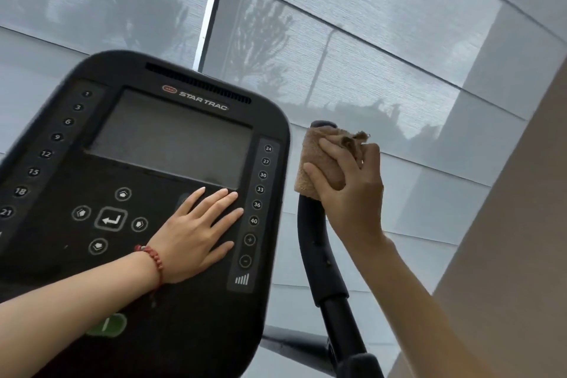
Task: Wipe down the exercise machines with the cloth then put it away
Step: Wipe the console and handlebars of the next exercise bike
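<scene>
While the right hand grips the cloth near the top of the black handlebar, the left hand lies flat on the console of the exercise machine. That cloth is tan and fuzzy, wrapped around the upper end of the bar, with only the bar's rounded tip showing above it. Its loose corner sticks out to the right, above the knuckles. The right fingers curl around cloth and bar together, closed on both, and the thumb side is hidden behind the bar.

On the console, the left fingers are stretched out and slightly spread, open and holding nothing, their tips just below the lower right corner of the dark screen. The palm presses the panel beside a column of numbered round buttons running from 24 to 40, with plus and minus keys beneath. A red bead bracelet circles the left wrist. To the left of the hand sits a cluster of arrow keys around an enter key, and another numbered column runs down the console's left edge. A blurred green button shows under the left forearm.

Behind the machine hang grey translucent window blinds with tree shadows on them, and a beige wall rises at the right
</scene>
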Demonstrator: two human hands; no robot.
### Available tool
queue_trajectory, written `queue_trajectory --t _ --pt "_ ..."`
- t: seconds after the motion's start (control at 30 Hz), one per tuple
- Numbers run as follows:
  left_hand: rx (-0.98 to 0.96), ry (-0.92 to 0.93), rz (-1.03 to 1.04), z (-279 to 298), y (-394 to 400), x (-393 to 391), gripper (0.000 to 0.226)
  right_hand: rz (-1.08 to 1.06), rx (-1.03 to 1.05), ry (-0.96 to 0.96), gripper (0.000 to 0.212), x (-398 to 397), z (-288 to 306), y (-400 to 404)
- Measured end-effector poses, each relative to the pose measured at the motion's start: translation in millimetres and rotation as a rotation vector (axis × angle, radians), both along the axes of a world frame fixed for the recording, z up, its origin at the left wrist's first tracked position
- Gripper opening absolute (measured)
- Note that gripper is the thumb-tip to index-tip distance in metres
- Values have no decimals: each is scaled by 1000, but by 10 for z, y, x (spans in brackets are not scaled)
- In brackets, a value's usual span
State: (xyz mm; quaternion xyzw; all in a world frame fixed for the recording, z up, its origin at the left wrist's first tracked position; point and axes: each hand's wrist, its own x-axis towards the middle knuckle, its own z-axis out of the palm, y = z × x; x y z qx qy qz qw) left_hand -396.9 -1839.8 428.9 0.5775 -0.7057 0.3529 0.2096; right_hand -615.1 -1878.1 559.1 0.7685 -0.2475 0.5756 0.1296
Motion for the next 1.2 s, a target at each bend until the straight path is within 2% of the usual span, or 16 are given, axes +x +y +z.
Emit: queue_trajectory --t 0.1,0.2,0.27,0.4,0.63,0.8,0.87,0.97,1.03,1.13,1.2 --pt "2 0 9 -10 -15 2 62 33 85 95 36 -141 -217 44" --pt "13 -7 15 -14 -9 -5 64 114 299 186 34 -310 -245 145" --pt "20 -2 16 -17 -2 -14 65 156 416 152 34 -350 -187 184" --pt "16 5 18 -3 9 -23 66 169 418 93 36 -335 -296 206" --pt "14 0 11 13 32 -26 60 195 754 395 24 -603 -167 405" --pt "9 -4 2 3 23 -28 56 239 650 -24 32 -453 -381 276" --pt "14 -1 0 -3 26 -29 56 271 703 -1 30 -464 -471 298" --pt "15 0 0 9 31 -27 56 266 786 210 24 -609 -324 338" --pt "19 2 2 2 32 -25 57 268 767 240 23 -632 -225 282" --pt "27 5 4 -4 37 -20 60 303 701 -14 26 -525 -303 176" --pt "29 0 -2 -6 32 -20 58 373 788 -128 23 -512 -468 186"
